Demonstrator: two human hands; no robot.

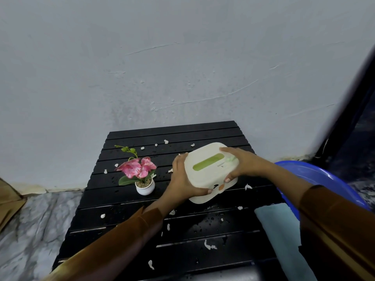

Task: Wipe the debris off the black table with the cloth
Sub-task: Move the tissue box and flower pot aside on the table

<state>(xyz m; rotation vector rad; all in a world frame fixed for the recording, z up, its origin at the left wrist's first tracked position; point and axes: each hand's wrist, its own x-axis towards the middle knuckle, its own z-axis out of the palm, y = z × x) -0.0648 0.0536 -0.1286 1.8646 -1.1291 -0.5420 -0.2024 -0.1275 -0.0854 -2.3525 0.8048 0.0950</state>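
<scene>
cloth [284, 238]: pale blue, folded, lying on the black table's right near edge, untouched by either hand.
debris [210, 246]: white scraps scattered across the slats, with water droplets among them.
black table [129, 201]: slatted, standing against a grey wall.
tissue box [211, 171]: cream with a green slot on top, tilted, held between both hands.
left hand [182, 179]: gripping the box's left side, thumb on its near edge.
right hand [239, 163]: clasping the box's right side, fingers over its top.
flower pot [145, 186]: small, white, with a pink artificial orchid, left of the box.
blue basin [324, 179]: beside the table's right edge.
</scene>
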